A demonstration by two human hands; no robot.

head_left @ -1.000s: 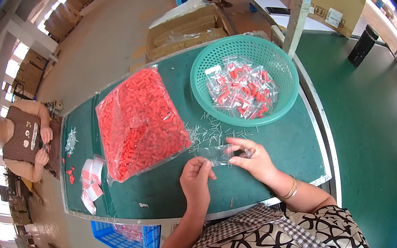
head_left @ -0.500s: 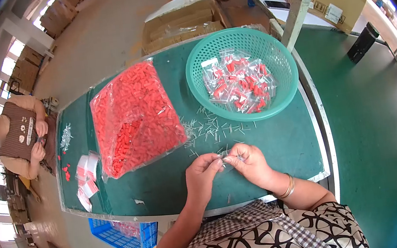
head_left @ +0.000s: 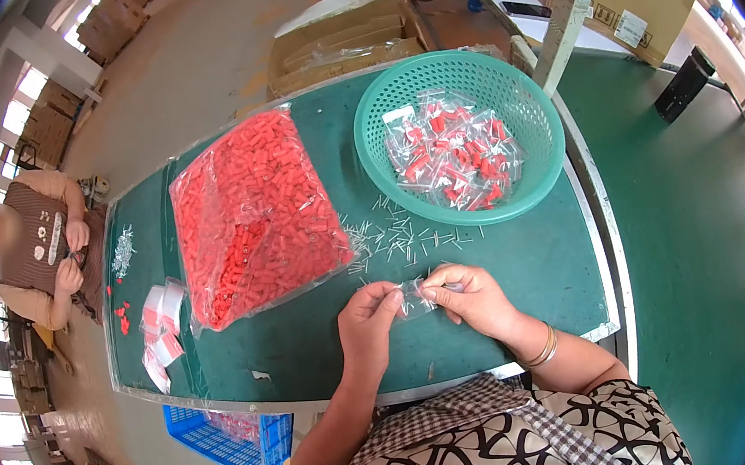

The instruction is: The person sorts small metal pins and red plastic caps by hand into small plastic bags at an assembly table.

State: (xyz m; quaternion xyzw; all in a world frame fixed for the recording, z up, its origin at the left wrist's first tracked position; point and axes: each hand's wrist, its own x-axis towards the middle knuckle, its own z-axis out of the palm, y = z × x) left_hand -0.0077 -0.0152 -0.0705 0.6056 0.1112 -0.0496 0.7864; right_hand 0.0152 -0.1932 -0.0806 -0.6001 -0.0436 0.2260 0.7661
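Between my two hands, over the near part of the green table, is a small clear plastic bag (head_left: 412,300). My left hand (head_left: 370,322) pinches its left edge, while my right hand (head_left: 468,297) grips the right side. What lies inside the bag is too small to make out. Just beyond my fingers, many loose metal screws (head_left: 401,240) are scattered on the table. A large clear bag of red plastic plugs (head_left: 255,219) lies to the left. At the back right stands a green basket (head_left: 371,163) holding small filled bags (head_left: 451,153) with red pieces.
Flat packets (head_left: 161,328), a few red plugs (head_left: 123,319) and a screw pile (head_left: 124,252) lie at the table's left end. A co-worker (head_left: 43,240) sits beyond it. A metal post (head_left: 571,13) rises at the right; a blue crate (head_left: 231,443) stands below the near edge.
My hands have drawn slightly apart, and the small clear bag now shows stretched between them. The view has shifted slightly.
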